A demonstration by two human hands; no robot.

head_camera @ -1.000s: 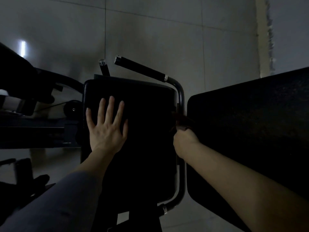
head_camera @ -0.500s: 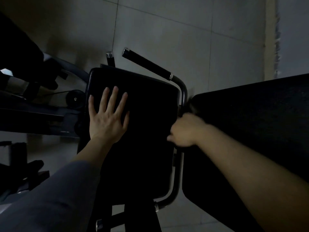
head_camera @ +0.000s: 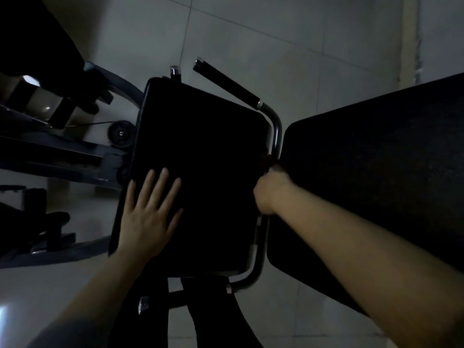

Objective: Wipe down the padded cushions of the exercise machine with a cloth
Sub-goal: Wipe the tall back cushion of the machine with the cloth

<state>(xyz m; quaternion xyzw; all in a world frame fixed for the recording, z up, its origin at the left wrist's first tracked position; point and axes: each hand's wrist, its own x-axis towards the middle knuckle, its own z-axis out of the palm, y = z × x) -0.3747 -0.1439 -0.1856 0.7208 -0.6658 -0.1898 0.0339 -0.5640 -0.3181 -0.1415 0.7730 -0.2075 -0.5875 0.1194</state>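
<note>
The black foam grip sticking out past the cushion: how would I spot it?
Find the black seat cushion under the flat left hand. A grey metal tube curves along its right edge. At its far end sits the foam grip, the only black sleeve with a shiny cap.

Padded cushions: two, seat pad (head_camera: 200, 172) at centre, second pad (head_camera: 371, 184) at 3 o'clock
Hands: two, left hand (head_camera: 148, 217), right hand (head_camera: 272, 190)
Grip handles: one (head_camera: 227, 82), 12 o'clock

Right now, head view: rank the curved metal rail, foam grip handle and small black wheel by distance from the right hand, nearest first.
1. Curved metal rail: right beside the right hand, at the seat pad's right edge.
2. Foam grip handle: up and left, beyond the pad's far corner.
3. Small black wheel: across the pad, on its left.
</note>
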